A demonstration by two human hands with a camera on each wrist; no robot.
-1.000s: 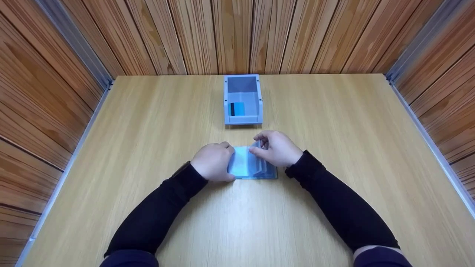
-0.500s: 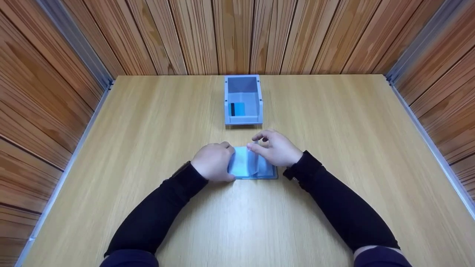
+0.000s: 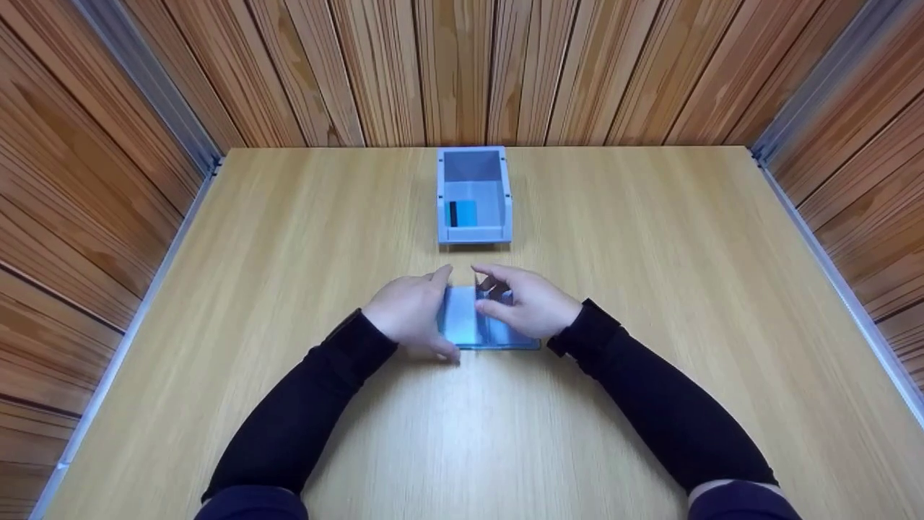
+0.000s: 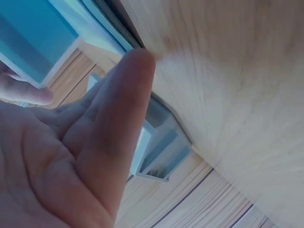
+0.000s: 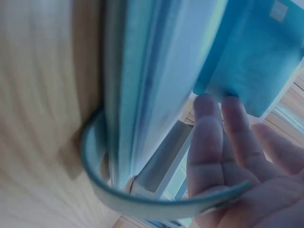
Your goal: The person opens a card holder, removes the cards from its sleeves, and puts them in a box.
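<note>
The pale wooden worktop [image 5: 42,95] fills the left of the right wrist view, with a layered teal and white stack [image 5: 142,85] lying on it, edge-on and blurred. From the worktop surface along the stack's edge, a teal-edged strip [image 5: 142,203] curls round in front of the right hand [image 5: 242,156]. Its fingers reach out nearly straight, tips at the rim of a raised teal sheet [image 5: 256,57] bearing a small white square [image 5: 279,10]. Past the stack's end, part of a grey bin [image 5: 161,161] shows.
</note>
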